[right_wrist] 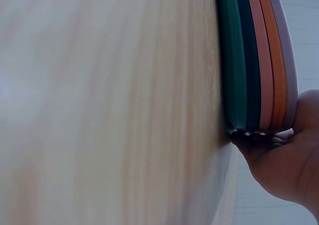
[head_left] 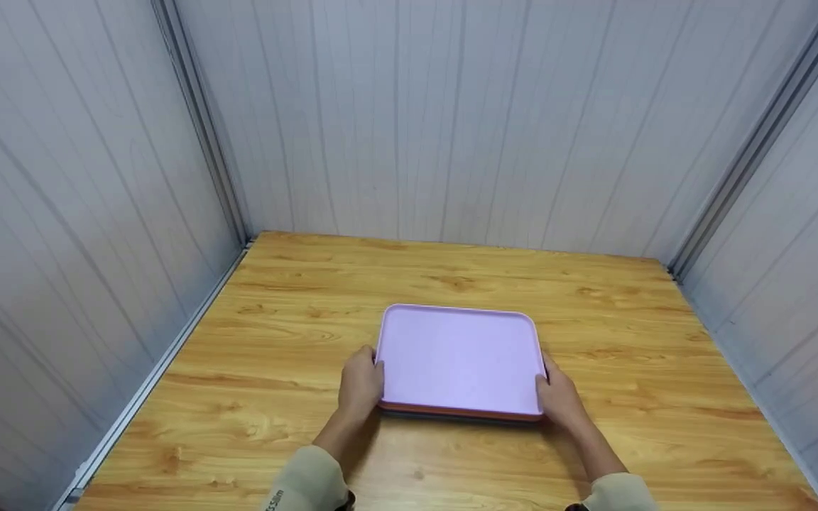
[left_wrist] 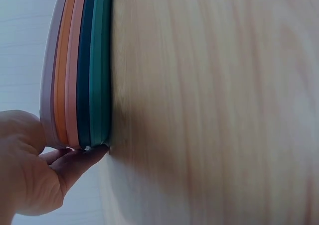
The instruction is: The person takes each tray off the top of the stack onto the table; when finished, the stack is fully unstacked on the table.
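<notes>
A stack of several rectangular trays lies on the wooden table point(head_left: 274, 341), with a lavender tray point(head_left: 460, 360) on top. Below it, the left wrist view shows the edges of an orange tray point(left_wrist: 65, 80), a pink tray point(left_wrist: 74, 80), a dark blue tray point(left_wrist: 85, 80) and green at the bottom point(left_wrist: 101, 80). My left hand point(head_left: 361, 383) grips the stack's left side, thumb at the top rim and fingers down along the edge. On the opposite side my right hand point(head_left: 560, 399) holds it likewise. Some fingertips are hidden by the trays.
Pale panelled walls stand at the back point(head_left: 423, 128), on the left point(head_left: 75, 213) and on the right point(head_left: 792, 298). Bare wood surrounds the stack. Metal strips run along the wall corners.
</notes>
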Action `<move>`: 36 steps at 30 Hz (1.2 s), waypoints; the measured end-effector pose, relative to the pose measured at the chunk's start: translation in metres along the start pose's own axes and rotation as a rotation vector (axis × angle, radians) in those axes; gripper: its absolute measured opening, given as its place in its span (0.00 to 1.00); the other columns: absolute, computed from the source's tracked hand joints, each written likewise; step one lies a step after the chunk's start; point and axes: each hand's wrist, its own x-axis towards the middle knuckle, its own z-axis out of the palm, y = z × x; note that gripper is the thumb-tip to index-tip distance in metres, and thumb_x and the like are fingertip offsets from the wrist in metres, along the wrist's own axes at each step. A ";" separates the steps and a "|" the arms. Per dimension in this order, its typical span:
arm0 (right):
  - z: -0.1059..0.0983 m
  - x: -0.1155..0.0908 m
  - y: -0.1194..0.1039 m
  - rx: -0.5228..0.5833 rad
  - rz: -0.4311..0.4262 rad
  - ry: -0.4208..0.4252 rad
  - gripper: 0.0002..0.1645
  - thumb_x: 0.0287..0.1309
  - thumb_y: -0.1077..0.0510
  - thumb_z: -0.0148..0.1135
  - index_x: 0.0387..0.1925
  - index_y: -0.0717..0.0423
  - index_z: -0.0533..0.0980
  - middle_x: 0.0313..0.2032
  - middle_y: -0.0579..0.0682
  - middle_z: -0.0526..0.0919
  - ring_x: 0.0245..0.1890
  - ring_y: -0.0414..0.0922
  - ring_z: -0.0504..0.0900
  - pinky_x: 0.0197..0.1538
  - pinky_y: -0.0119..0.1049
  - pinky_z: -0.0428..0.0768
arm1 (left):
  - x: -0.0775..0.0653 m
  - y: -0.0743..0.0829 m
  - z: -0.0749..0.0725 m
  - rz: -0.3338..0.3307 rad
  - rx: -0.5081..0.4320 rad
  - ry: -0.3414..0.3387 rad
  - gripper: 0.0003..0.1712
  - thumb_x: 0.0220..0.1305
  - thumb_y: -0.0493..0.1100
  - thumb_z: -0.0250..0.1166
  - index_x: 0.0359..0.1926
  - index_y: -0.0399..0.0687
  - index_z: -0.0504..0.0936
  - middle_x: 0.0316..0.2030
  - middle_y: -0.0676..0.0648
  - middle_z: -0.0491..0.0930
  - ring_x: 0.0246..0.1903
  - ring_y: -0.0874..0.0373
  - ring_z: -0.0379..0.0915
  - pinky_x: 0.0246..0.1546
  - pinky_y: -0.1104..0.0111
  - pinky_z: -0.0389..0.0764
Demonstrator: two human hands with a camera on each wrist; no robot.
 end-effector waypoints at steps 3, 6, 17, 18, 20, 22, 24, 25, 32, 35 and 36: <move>0.000 0.000 0.000 -0.003 -0.001 0.009 0.33 0.73 0.67 0.40 0.75 0.75 0.51 0.72 0.74 0.55 0.73 0.67 0.55 0.74 0.58 0.53 | 0.001 0.000 0.000 0.019 0.011 -0.015 0.03 0.64 0.29 0.62 0.32 0.33 0.79 0.29 0.38 0.81 0.32 0.41 0.81 0.32 0.51 0.81; -0.001 0.001 0.000 -0.011 -0.011 0.017 0.33 0.72 0.67 0.42 0.74 0.75 0.52 0.71 0.74 0.57 0.72 0.67 0.56 0.74 0.58 0.54 | 0.001 0.000 0.000 0.030 0.028 -0.034 0.04 0.65 0.29 0.59 0.33 0.32 0.78 0.29 0.37 0.80 0.33 0.39 0.81 0.32 0.49 0.81; -0.003 -0.002 0.006 0.002 -0.023 0.055 0.30 0.77 0.59 0.45 0.73 0.70 0.59 0.70 0.71 0.63 0.71 0.67 0.60 0.73 0.58 0.56 | 0.003 -0.001 -0.006 -0.007 0.007 -0.070 0.05 0.68 0.27 0.55 0.39 0.28 0.77 0.29 0.36 0.80 0.33 0.41 0.81 0.33 0.49 0.82; -0.003 -0.002 0.007 0.007 -0.029 0.064 0.29 0.78 0.58 0.45 0.73 0.70 0.60 0.69 0.71 0.64 0.70 0.67 0.61 0.73 0.58 0.57 | 0.003 -0.001 -0.006 -0.017 -0.001 -0.075 0.06 0.68 0.28 0.54 0.40 0.27 0.77 0.30 0.35 0.80 0.34 0.41 0.81 0.34 0.49 0.83; -0.004 -0.002 0.010 0.011 -0.045 0.077 0.28 0.78 0.59 0.45 0.71 0.71 0.62 0.68 0.72 0.65 0.70 0.68 0.62 0.73 0.59 0.57 | 0.005 -0.004 -0.008 -0.041 -0.028 -0.081 0.06 0.69 0.28 0.55 0.42 0.26 0.76 0.32 0.33 0.81 0.36 0.39 0.82 0.36 0.49 0.83; -0.006 -0.002 0.011 0.007 -0.058 0.077 0.27 0.77 0.62 0.46 0.70 0.72 0.63 0.67 0.72 0.66 0.69 0.67 0.63 0.72 0.58 0.58 | 0.007 -0.006 -0.010 -0.071 -0.059 -0.085 0.07 0.69 0.28 0.55 0.44 0.26 0.76 0.35 0.32 0.82 0.39 0.39 0.82 0.39 0.49 0.83; -0.007 -0.002 0.012 0.013 -0.067 0.063 0.28 0.75 0.64 0.48 0.71 0.73 0.62 0.67 0.72 0.67 0.69 0.66 0.64 0.72 0.57 0.59 | 0.008 -0.008 -0.013 -0.103 -0.102 -0.099 0.07 0.70 0.28 0.55 0.46 0.27 0.75 0.37 0.32 0.82 0.39 0.40 0.81 0.40 0.50 0.83; -0.007 -0.001 0.013 0.017 -0.065 0.054 0.28 0.74 0.65 0.49 0.71 0.73 0.62 0.68 0.71 0.66 0.69 0.65 0.64 0.72 0.57 0.60 | 0.008 -0.010 -0.014 -0.110 -0.125 -0.106 0.07 0.70 0.28 0.54 0.46 0.27 0.74 0.36 0.33 0.81 0.39 0.41 0.81 0.39 0.51 0.83; -0.006 0.001 0.014 0.046 -0.046 0.001 0.30 0.74 0.65 0.49 0.73 0.73 0.58 0.69 0.71 0.64 0.71 0.63 0.63 0.72 0.55 0.60 | 0.010 -0.021 -0.024 -0.253 -0.349 -0.174 0.07 0.74 0.30 0.50 0.50 0.30 0.68 0.32 0.38 0.77 0.31 0.50 0.76 0.30 0.61 0.80; -0.006 0.001 0.014 0.046 -0.047 -0.005 0.30 0.75 0.65 0.49 0.73 0.73 0.58 0.70 0.71 0.63 0.71 0.63 0.63 0.72 0.56 0.60 | 0.012 -0.028 -0.030 -0.342 -0.475 -0.178 0.11 0.74 0.31 0.49 0.54 0.28 0.66 0.36 0.36 0.76 0.31 0.51 0.75 0.29 0.64 0.80; -0.006 0.001 0.014 0.046 -0.049 -0.003 0.30 0.75 0.65 0.49 0.73 0.73 0.58 0.70 0.71 0.63 0.71 0.64 0.63 0.72 0.56 0.60 | 0.013 -0.029 -0.032 -0.367 -0.510 -0.178 0.13 0.75 0.31 0.49 0.56 0.27 0.66 0.38 0.36 0.75 0.31 0.50 0.75 0.28 0.65 0.80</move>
